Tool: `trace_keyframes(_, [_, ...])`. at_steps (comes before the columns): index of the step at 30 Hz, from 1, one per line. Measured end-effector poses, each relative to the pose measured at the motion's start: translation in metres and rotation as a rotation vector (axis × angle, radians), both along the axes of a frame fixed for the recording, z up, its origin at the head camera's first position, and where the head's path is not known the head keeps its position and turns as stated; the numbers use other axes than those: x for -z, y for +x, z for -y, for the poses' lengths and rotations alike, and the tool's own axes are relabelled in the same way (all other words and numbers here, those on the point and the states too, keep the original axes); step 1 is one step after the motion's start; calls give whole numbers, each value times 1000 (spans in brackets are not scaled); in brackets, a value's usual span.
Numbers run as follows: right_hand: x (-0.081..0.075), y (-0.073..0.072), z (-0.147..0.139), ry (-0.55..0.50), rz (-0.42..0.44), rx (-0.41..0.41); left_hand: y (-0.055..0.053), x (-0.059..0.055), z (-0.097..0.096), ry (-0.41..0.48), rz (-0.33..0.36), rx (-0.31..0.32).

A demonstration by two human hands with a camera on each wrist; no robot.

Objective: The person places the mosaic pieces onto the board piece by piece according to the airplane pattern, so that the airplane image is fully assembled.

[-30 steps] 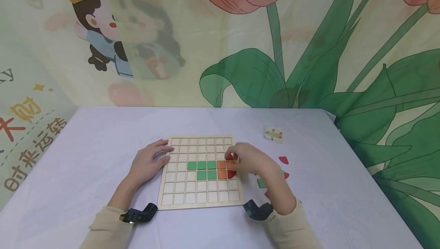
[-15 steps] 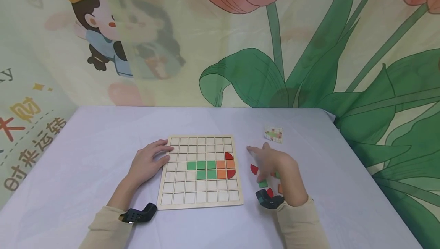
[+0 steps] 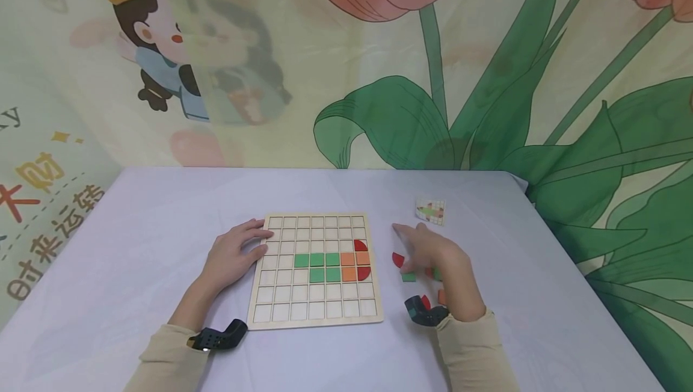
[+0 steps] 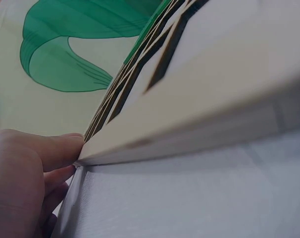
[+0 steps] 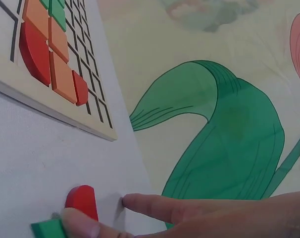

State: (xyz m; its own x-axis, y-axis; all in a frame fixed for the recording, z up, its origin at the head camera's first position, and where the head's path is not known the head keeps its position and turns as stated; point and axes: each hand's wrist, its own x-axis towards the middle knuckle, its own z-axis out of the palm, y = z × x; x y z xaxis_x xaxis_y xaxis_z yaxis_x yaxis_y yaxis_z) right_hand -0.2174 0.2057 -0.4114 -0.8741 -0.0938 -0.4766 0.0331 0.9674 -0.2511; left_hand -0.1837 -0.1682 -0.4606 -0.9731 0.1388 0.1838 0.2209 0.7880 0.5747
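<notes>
A wooden grid board [image 3: 300,309] lies on the white table, holding several green squares [image 3: 317,260], orange squares [image 3: 349,259] and two red quarter-circle pieces [image 3: 364,273] on its right side. My left hand [image 3: 233,254] rests against the board's left edge with extended fingers. To the right of the board, my right hand [image 3: 435,254] spreads its fingers low over loose pieces. In the right wrist view its thumb [image 5: 85,225] is at a loose green square [image 5: 48,229] and overlaps a red quarter-circle [image 5: 83,201]; whether it presses on either I cannot tell.
A small pattern card [image 3: 431,210] lies beyond my right hand. Under and beside the right wrist are a red piece [image 3: 426,302], an orange square [image 3: 441,297] and another green piece [image 3: 437,273], partly hidden. A printed cloth wall stands behind the table.
My right hand has left the red piece on the board's right side and moved right to the loose pieces. A loose green square has shifted away from me. The left hand has stayed put.
</notes>
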Motion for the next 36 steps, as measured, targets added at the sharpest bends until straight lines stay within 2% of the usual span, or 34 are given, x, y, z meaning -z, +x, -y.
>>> trace_keyframes(6, [-1, -3, -3, -34, -59, 5, 0, -1, 0, 0, -2, 2])
trace_keyframes(15, [-5, 1, -2, -40, 1, 5, 0, 0, 0, -2, -13, 7])
trace_keyframes(30, [-5, 0, -1, -67, -75, 39, 0, -1, 0, -3, -1, 8])
trace_keyframes(36, [-4, -3, 0, -69, -154, 15, 0, -2, -1, -9, 9, 4])
